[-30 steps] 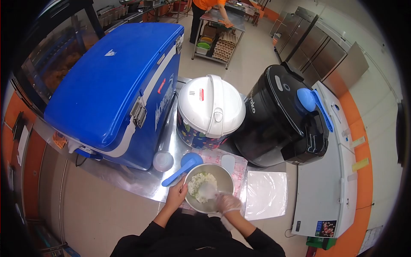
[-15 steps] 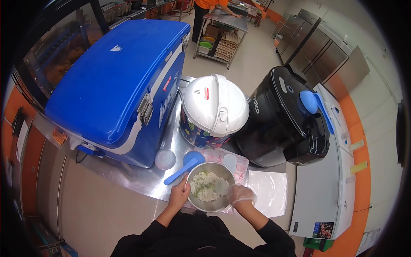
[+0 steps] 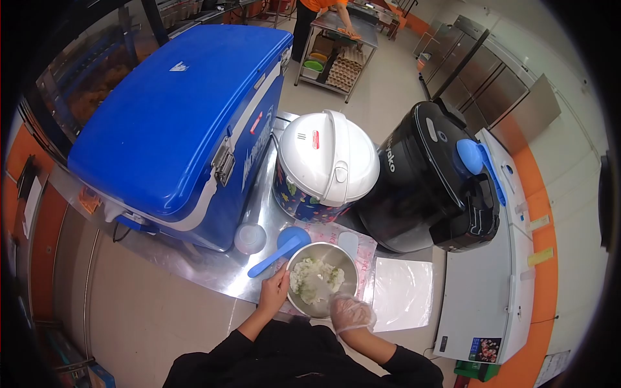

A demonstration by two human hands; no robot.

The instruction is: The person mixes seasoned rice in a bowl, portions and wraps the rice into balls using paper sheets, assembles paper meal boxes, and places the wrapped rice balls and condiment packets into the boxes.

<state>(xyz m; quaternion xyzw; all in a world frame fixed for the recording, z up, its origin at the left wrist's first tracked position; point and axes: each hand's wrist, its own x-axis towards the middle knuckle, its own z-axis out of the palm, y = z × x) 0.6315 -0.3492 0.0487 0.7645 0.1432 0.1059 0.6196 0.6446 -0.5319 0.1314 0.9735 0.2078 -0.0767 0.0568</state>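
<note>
Along the bench's (image 3: 210,275) near edge, my left hand (image 3: 273,291) is clasping the bowl's (image 3: 346,264) left rim; white food (image 3: 309,279) is lying forward-left of my right hand (image 3: 352,314), grip unclear.

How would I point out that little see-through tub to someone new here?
Find the big blue cooler on the steel table. The tub sits by its near right corner, left of a long-handled blue utensil. It is small, round and see-through, unlike that utensil or the shiny metal bowl.
</note>
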